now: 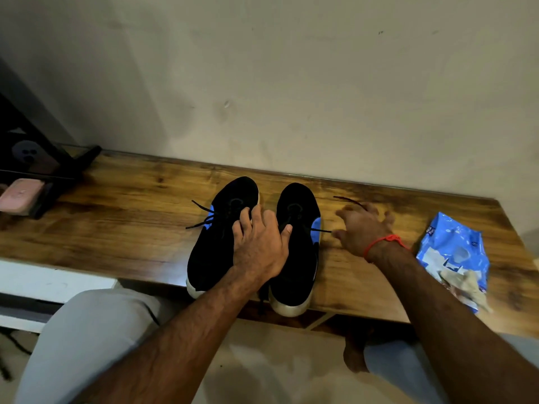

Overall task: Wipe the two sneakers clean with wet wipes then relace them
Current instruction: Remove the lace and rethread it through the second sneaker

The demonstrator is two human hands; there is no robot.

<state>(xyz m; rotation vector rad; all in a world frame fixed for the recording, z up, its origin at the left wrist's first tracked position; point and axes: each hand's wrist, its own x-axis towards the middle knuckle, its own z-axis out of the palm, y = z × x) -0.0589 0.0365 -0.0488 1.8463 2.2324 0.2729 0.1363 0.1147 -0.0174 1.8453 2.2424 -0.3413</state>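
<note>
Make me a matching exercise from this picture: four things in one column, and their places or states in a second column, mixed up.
Things:
1. left hand
2. right hand
3. wipes pack
4. pink case

Places or states:
A. at the far left, by the black rack
B. at the right end of the table
C. rests across the two sneakers
D. over the table, right of the sneakers, blurred

Pairs: 1-C, 2-D, 3-B, 4-A

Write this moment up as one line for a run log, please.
left hand: rests across both sneakers | right hand: blurred, beside right shoe, lace end near fingers | wipes pack: table's right end | stage: unclear
</note>
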